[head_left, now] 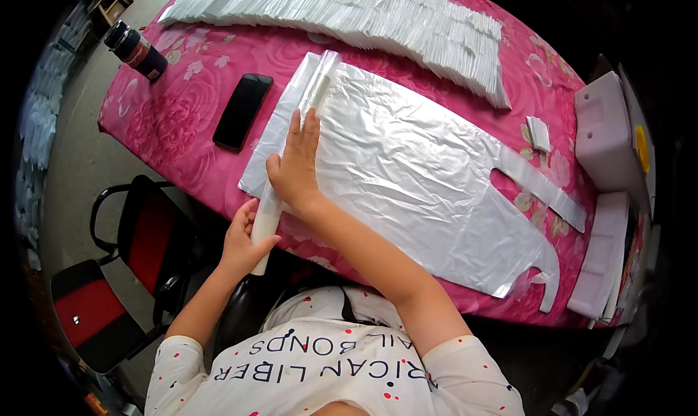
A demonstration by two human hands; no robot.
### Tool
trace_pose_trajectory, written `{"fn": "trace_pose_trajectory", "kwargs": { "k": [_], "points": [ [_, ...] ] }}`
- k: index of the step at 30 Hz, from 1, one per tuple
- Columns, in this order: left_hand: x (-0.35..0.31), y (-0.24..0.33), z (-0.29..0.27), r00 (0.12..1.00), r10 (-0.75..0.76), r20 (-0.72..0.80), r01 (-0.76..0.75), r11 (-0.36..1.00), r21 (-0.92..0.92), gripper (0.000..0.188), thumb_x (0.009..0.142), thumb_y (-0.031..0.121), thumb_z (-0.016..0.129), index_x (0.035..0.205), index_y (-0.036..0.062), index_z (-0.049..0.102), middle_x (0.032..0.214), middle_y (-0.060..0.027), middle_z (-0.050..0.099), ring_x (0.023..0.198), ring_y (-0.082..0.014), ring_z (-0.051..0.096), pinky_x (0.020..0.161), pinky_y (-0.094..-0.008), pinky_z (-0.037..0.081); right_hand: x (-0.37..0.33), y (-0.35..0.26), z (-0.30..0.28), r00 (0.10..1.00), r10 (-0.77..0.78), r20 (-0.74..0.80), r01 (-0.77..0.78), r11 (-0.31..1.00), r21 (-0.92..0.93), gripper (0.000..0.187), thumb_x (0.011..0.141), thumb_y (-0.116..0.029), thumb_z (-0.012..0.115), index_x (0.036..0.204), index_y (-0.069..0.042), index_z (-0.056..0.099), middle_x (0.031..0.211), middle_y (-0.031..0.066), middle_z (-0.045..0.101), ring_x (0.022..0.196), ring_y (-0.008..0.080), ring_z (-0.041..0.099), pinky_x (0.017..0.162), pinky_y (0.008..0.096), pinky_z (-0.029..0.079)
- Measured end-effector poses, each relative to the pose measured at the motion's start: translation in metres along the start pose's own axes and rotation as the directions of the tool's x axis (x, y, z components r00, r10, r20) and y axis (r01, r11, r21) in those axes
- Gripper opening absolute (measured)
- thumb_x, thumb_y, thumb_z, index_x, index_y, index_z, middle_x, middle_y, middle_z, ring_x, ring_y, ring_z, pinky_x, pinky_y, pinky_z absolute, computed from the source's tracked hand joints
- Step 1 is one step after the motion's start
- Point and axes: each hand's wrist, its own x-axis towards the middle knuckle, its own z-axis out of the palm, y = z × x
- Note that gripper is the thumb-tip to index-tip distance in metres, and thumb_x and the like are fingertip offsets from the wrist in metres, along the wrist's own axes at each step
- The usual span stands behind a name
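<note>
A thin, shiny white plastic apron (407, 176) is spread over the table, its neck loop and ties toward the right. Along its left end lies a pale white tube (268, 223), slanting from near the table's front edge toward the far side, with plastic film around its upper part. My left hand (246, 240) grips the tube's near end, thumb across it and fingers on its left side. Further up, my right hand (297, 162) lies on the tube, fingers stretched out and thumb apart. Whether the film is wound fully around the tube, I cannot tell.
A pink flowered cloth (185, 125) covers the table. A black phone (243, 112) and a dark bottle (137, 51) stand left. Long rows of folded white packets (363, 20) line the back; one small packet (538, 134) lies right, near white foam boxes (603, 125). A red-black chair (94, 296) stands left.
</note>
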Motion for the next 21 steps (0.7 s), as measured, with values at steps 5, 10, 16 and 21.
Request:
{"fn": "trace_pose_trajectory", "kwargs": {
  "k": [5,10,16,21],
  "points": [
    [-0.005,0.032,0.018,0.9,-0.026,0.434,0.313,0.732,-0.606,0.066,0.077,0.023,0.069,0.128,-0.0034,0.038,0.11,-0.0147,0.056,0.087,-0.0182,0.06,0.076,-0.0324,0.053,0.023,-0.015,-0.062,0.886,0.292,0.359,-0.441,0.299,0.846,0.076,0.075,-0.022,0.065,0.132,0.004,0.021,0.111,0.016,0.048,0.096,0.022,0.056,0.085,0.0344,0.047],
    [-0.001,0.06,0.052,0.592,0.272,0.759,0.7,0.293,-0.651,0.077,0.075,0.029,0.067,0.133,-0.0076,0.03,0.109,-0.0193,0.056,0.082,-0.021,0.062,0.067,-0.0295,0.053,0.028,-0.039,-0.134,0.852,0.269,0.449,-0.497,0.145,0.855,0.069,0.074,-0.023,0.068,0.126,0.001,0.029,0.09,0.0087,0.054,0.08,0.0153,0.057,0.075,0.0314,0.05],
    [0.004,0.093,0.085,0.804,-0.087,0.588,0.26,0.941,-0.217,0.043,0.072,0.016,0.07,0.107,0.0004,0.049,0.08,-0.0033,0.054,0.068,-0.0106,0.055,0.061,-0.0274,0.048,0.017,-0.035,-0.182,0.887,0.362,0.288,-0.424,0.387,0.819,0.069,0.072,-0.024,0.07,0.124,0.001,0.031,0.089,0.0085,0.053,0.078,0.0152,0.057,0.071,0.0302,0.05],
    [0.001,0.09,0.102,0.595,-0.026,0.803,0.492,0.802,-0.338,0.046,0.07,0.02,0.072,0.106,0.0009,0.049,0.079,-0.0029,0.054,0.067,-0.0108,0.054,0.06,-0.0264,0.047,-0.009,-0.032,-0.203,0.873,0.308,0.377,-0.445,0.192,0.874,0.068,0.073,-0.023,0.069,0.123,0.001,0.029,0.086,0.007,0.053,0.076,0.0136,0.056,0.069,0.0304,0.05]
  ]
}}
